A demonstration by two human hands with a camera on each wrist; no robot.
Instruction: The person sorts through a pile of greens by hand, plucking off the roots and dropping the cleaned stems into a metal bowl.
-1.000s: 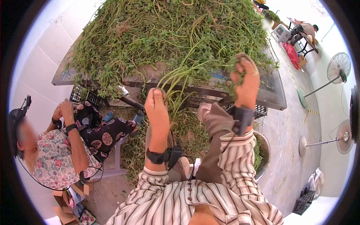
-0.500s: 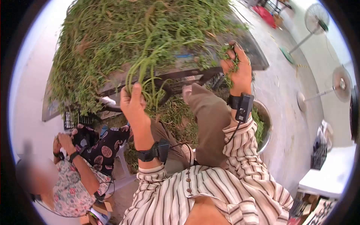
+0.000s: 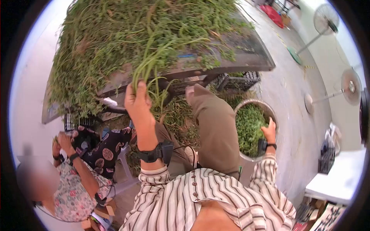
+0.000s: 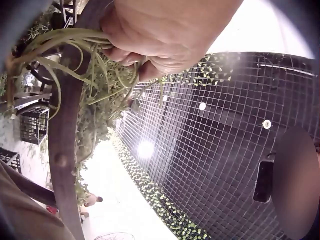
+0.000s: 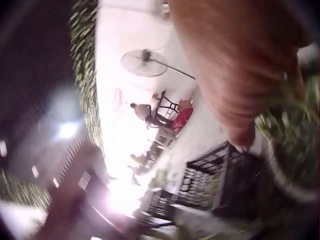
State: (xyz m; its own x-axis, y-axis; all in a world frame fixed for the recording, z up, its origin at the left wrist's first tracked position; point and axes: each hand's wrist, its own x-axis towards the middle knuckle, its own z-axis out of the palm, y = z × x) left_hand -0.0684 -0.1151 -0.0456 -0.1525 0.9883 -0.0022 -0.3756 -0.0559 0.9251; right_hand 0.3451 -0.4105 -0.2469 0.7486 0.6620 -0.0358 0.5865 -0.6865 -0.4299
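Observation:
My left hand [image 3: 139,104] pinches a bunch of long green stems [image 3: 144,69] at the front edge of the table [image 3: 246,61]; in the left wrist view the fingers of the hand [image 4: 160,35] curl round the stems [image 4: 65,37]. A large heap of leafy greens [image 3: 127,38] covers much of the tabletop. Over the round metal basin [image 3: 252,102], low on the right, is my right hand [image 3: 269,133], thumb and fingers spread, above loose green leaves [image 3: 246,127]. The right wrist view is blurred, with the hand [image 5: 245,65] beside greens.
Black crates [image 3: 241,81] stand under the table. A seated person in a floral top [image 3: 73,188] is at the left. Two standing fans [image 3: 351,86] and a red bag [image 3: 272,17] are at the right. More stems [image 3: 181,119] lie on the floor between my legs.
My right hand has moved down from beside the table edge to the basin, and the greens it held have left it. My left hand still holds its stems. The head view has shifted.

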